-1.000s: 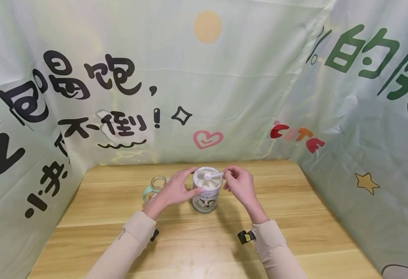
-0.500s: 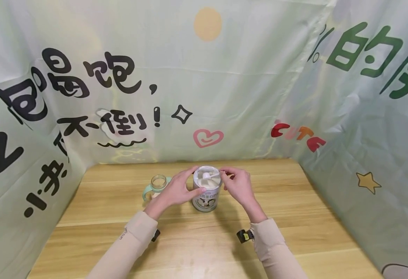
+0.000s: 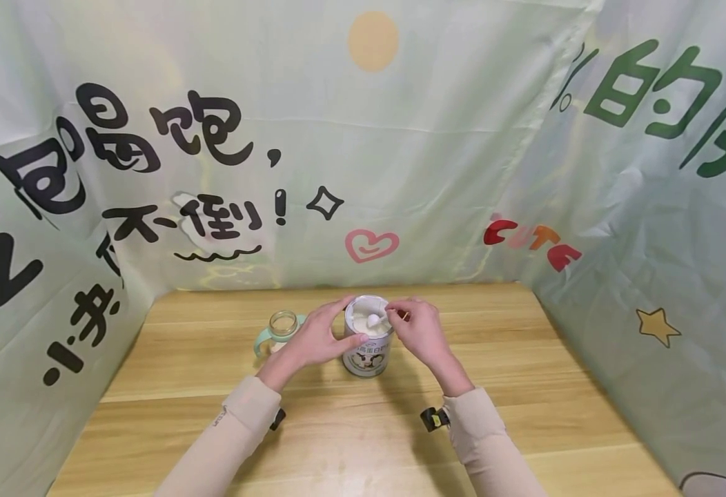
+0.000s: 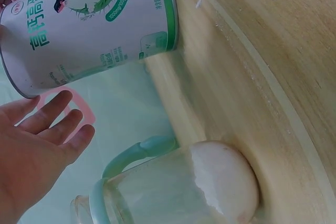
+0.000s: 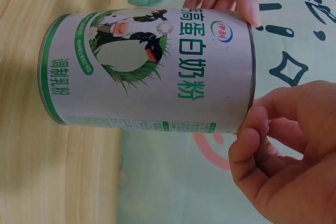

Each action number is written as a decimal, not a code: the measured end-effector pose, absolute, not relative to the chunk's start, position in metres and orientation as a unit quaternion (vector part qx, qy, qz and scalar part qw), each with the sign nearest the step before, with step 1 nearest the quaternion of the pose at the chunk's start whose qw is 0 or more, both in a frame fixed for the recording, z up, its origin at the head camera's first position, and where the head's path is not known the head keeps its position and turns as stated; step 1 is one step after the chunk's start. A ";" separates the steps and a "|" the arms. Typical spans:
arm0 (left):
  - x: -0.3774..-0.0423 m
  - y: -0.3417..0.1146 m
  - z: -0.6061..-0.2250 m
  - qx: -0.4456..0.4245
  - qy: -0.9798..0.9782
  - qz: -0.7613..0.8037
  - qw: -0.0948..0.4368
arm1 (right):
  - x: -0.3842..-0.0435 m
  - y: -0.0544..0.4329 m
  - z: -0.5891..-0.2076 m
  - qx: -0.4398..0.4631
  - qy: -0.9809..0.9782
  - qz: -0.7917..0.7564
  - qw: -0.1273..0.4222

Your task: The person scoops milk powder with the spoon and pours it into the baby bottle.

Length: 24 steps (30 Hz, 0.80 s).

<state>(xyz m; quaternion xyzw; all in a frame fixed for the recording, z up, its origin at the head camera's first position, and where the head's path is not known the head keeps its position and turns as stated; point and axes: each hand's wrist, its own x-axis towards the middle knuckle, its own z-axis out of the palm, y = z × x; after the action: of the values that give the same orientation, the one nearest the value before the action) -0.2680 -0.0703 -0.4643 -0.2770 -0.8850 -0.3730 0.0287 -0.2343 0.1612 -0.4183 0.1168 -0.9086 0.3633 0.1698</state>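
Note:
A white and green milk powder can [image 3: 366, 359] stands upright and open on the table, pale powder inside it. My left hand [image 3: 321, 337] holds the can by its upper rim, thumb on the near side and fingers round the left and far side. In the left wrist view its fingertips [image 4: 60, 98] lie at the can's edge. My right hand [image 3: 419, 328] pinches the handle of a small white scoop [image 3: 373, 320], whose bowl is inside the can's mouth. The can's wall hides the scoop in the right wrist view.
Left of the can, partly behind my left hand, stands a clear bottle [image 4: 163, 187] without a lid, with mint-green handles [image 3: 262, 339] and white powder at its bottom. White specks lie on the wooden table [image 3: 350, 435]. Printed cloth walls [image 3: 437, 172] enclose the table.
My right hand has moved a little left and the scoop has shifted within the can's mouth; the powder surface there has changed shape. The left hand stays on the can.

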 end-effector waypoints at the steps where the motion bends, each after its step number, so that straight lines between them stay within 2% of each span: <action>1: -0.268 -0.070 -0.464 -0.276 -0.885 -0.373 0.028 | -0.234 0.161 -0.418 0.118 -0.910 0.359 0.171; 16: -0.266 -0.070 -0.462 -0.273 -0.886 -0.373 0.030 | -0.234 0.162 -0.416 0.115 -0.912 0.365 0.146; 24: -0.266 -0.070 -0.463 -0.271 -0.888 -0.372 0.027 | -0.234 0.163 -0.415 0.112 -0.904 0.400 0.098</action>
<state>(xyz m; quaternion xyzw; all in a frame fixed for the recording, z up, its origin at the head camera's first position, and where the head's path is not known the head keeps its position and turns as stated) -0.2664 -0.0700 -0.4631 -0.2708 -0.8876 -0.3715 0.0275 -0.2339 0.1626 -0.4148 0.1119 -0.9042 0.4003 0.0982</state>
